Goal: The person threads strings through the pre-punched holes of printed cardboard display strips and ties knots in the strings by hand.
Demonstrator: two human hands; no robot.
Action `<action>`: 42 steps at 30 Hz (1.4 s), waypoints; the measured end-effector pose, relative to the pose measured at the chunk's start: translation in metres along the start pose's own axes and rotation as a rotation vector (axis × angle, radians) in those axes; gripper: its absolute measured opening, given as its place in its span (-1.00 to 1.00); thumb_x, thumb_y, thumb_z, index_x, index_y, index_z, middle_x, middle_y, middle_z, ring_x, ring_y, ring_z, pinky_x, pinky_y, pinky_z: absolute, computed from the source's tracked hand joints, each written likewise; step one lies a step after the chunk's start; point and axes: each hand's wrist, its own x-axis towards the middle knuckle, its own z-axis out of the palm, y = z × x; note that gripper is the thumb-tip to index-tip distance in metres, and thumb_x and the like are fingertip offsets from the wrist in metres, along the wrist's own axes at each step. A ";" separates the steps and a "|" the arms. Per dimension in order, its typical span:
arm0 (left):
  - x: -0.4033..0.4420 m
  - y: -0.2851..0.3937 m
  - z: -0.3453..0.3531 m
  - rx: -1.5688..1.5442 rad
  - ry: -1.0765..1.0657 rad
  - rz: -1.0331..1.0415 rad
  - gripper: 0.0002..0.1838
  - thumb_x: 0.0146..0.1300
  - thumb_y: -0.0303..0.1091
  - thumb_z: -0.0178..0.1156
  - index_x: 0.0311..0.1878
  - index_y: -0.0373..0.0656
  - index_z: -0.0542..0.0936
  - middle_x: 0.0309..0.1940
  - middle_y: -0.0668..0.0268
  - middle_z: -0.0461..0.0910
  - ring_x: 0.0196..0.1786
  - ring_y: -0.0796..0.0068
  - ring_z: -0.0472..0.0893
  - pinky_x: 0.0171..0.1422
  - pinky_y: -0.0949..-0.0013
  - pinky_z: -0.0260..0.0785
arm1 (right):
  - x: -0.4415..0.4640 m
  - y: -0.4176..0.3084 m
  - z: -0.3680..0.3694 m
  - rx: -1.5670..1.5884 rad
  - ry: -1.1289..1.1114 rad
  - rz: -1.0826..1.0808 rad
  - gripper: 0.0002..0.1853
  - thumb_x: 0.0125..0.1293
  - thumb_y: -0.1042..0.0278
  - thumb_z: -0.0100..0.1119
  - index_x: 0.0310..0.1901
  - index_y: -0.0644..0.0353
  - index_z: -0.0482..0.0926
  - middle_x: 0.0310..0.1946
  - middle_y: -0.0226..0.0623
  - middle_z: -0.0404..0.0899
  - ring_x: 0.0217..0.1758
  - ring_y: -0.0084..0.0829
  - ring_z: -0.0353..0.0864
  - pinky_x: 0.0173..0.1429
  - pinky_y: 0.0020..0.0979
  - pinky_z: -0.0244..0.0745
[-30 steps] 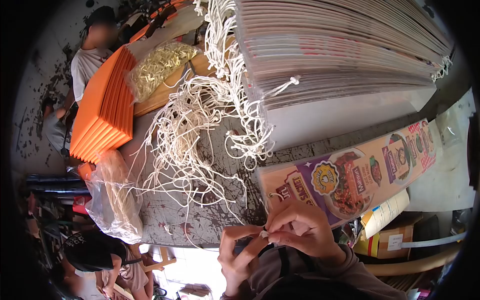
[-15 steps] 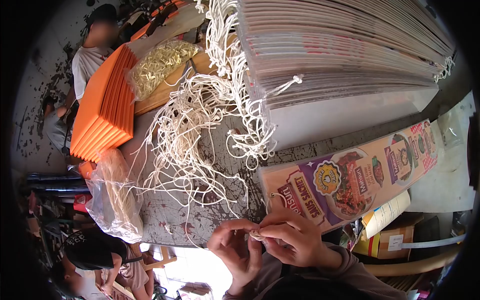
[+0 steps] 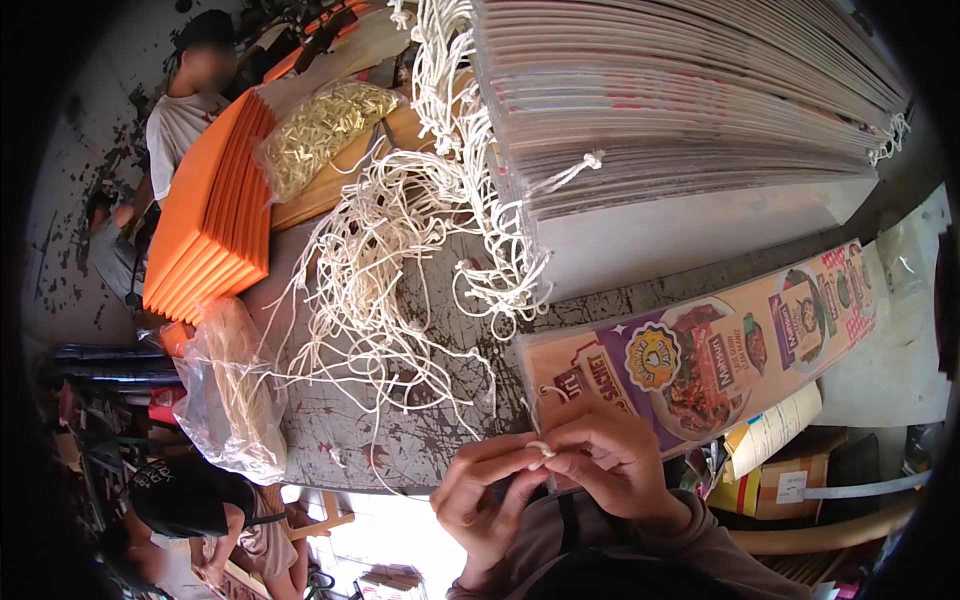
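Observation:
Both my hands meet at the near table edge, pinching a short white cord [image 3: 541, 449] between the fingertips. My left hand [image 3: 490, 490] is closed on the cord's left side. From the right, my right hand [image 3: 612, 455] grips it with thumb and forefinger, and it covers the corner of a printed sign [image 3: 700, 365] in clear plastic. The sign lies on the table, its lettering and food pictures turned sideways. A loose tangle of white cords [image 3: 370, 270] spreads just beyond my left hand. How the cord is looped between my fingers is partly hidden.
A tall stack of plastic-covered signs [image 3: 680, 130] with knotted cords fills the back right. Folded orange sheets [image 3: 215, 215], a bag of brass-coloured pieces [image 3: 325, 130] and a plastic bag of strands [image 3: 235, 400] stand left. Two people [image 3: 185, 500] sit at left.
My hands have shifted slightly right and up, toward the sign's corner, still pinching the cord. The cord now shows as a small bend between the fingertips.

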 end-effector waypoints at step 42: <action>0.006 -0.020 -0.046 -0.534 -0.165 -0.167 -0.78 -0.21 -0.70 0.29 -0.54 -0.22 0.45 -0.61 0.26 0.49 -0.58 0.60 0.39 -0.49 0.57 0.15 | -0.004 0.005 0.008 -0.139 -0.067 -0.073 -0.80 0.17 0.76 -0.04 -0.21 0.33 0.25 -0.32 -0.20 0.45 -0.20 -0.46 0.59 -0.20 -0.54 0.50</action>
